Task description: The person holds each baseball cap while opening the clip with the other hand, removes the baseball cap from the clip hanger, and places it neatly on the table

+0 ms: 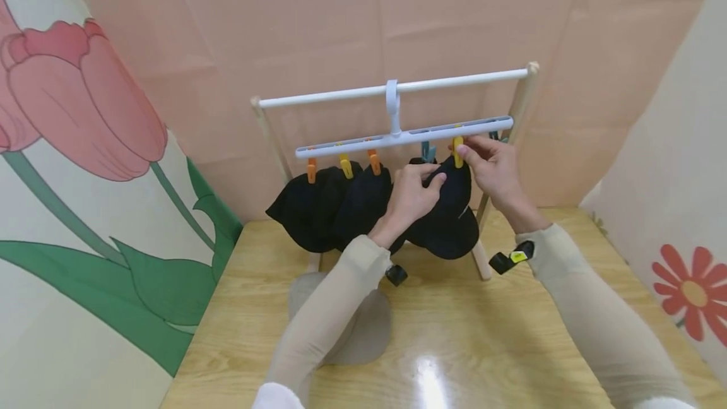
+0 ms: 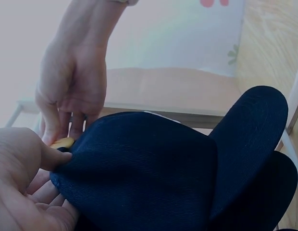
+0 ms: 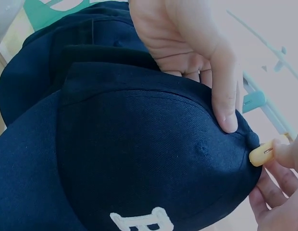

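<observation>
A dark baseball cap (image 1: 449, 197) with a white letter on its front hangs at the right part of a pale blue clip hanger (image 1: 363, 143). My left hand (image 1: 410, 194) pinches its fabric near the top, thumb on the outside, as the right wrist view shows. Between thumb and fingers, my right hand (image 1: 496, 169) holds a yellow clip (image 3: 262, 153) at the cap's edge. Just left of that clip is a teal clip (image 1: 428, 152). Further left, more dark caps (image 1: 335, 207) hang below an orange clip (image 1: 311, 170), a yellow clip and another orange clip.
The hanger hooks over the white bar (image 1: 466, 81) of a wooden-legged rack. A beige cap (image 1: 363, 327) lies on the wooden table (image 1: 454, 327), partly behind my left forearm. Another teal clip (image 1: 496, 136) sits at the hanger's right end. Patterned walls stand left and right.
</observation>
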The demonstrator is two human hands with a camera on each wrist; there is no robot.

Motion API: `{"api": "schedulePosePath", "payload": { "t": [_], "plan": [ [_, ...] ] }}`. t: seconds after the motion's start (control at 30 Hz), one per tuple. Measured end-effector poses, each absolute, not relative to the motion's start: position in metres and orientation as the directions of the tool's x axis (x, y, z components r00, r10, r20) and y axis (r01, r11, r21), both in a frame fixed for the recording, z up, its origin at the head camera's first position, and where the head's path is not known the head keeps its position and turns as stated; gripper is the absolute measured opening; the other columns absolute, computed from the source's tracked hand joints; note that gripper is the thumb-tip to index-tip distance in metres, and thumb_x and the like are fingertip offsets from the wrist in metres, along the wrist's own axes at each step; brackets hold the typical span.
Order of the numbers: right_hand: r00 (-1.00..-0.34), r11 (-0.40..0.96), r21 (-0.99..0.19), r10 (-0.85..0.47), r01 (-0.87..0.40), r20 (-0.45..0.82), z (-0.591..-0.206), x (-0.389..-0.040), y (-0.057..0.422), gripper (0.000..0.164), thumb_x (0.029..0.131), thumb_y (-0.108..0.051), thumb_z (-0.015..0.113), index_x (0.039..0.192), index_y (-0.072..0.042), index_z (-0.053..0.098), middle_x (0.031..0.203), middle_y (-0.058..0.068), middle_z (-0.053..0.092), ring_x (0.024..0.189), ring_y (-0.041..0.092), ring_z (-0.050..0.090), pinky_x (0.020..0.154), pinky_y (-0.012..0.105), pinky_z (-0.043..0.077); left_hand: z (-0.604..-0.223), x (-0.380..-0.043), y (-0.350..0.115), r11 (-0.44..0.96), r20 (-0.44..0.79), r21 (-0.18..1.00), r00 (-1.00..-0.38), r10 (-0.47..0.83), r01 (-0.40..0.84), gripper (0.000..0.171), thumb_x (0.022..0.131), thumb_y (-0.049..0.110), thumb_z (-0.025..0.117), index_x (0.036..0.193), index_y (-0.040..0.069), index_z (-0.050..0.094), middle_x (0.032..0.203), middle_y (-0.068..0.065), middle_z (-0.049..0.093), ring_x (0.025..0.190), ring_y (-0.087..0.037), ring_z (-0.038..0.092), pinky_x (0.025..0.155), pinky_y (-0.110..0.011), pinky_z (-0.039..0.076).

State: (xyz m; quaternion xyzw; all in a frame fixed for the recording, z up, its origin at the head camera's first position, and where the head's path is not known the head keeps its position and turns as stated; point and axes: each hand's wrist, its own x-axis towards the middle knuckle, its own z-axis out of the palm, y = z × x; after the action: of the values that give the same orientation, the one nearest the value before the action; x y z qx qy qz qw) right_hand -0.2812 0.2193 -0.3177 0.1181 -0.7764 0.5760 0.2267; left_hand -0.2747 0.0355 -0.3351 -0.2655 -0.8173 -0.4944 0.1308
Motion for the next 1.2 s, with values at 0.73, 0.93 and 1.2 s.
{"api": "schedulePosePath", "payload": {
  "t": [0.73, 0.93, 1.2],
  "plan": [
    [-0.899, 0.244, -0.887, 0.104, -0.391, 0.425, -0.3140, -0.2788, 0.2164, 0.037, 0.105, -0.019, 0.069, 0.139, -0.005, 0.071, 0.107, -0.015, 0.080, 0.106, 0.000, 0.069, 0.092, 0.012, 0.054, -0.3378, -0.2719, 0.0333, 0.371, 0.478, 0.733, -0.820, 0.314, 0.570, 0.030, 0.107, 0.017, 0.067, 0.130, -0.001, 0.075, 0.065, -0.007, 0.065, 0.039, -0.020, 0.042, 0.045, -0.021, 0.033],
    [-0.894, 0.253, -0.880, 0.104, -0.401, 0.437, -0.3154, -0.2784, 0.2166, 0.036, 0.105, -0.020, 0.068, 0.138, -0.005, 0.072, 0.108, -0.013, 0.081, 0.107, 0.004, 0.068, 0.091, 0.013, 0.054, -0.3409, -0.2704, 0.0332, 0.365, 0.488, 0.731, -0.816, 0.311, 0.576, 0.029, 0.106, 0.016, 0.067, 0.129, -0.001, 0.075, 0.067, -0.007, 0.067, 0.042, -0.011, 0.049, 0.048, -0.016, 0.038],
    [-0.884, 0.254, -0.870, 0.095, -0.423, 0.458, -0.3165, -0.2811, 0.2163, 0.037, 0.105, -0.022, 0.068, 0.138, -0.005, 0.072, 0.106, -0.015, 0.080, 0.107, 0.005, 0.068, 0.090, 0.013, 0.054, -0.3440, -0.2684, 0.0326, 0.387, 0.484, 0.721, -0.818, 0.311, 0.574, 0.030, 0.106, 0.018, 0.068, 0.130, 0.001, 0.076, 0.081, -0.013, 0.077, 0.065, -0.021, 0.073, 0.060, -0.014, 0.048]
  ]
}}
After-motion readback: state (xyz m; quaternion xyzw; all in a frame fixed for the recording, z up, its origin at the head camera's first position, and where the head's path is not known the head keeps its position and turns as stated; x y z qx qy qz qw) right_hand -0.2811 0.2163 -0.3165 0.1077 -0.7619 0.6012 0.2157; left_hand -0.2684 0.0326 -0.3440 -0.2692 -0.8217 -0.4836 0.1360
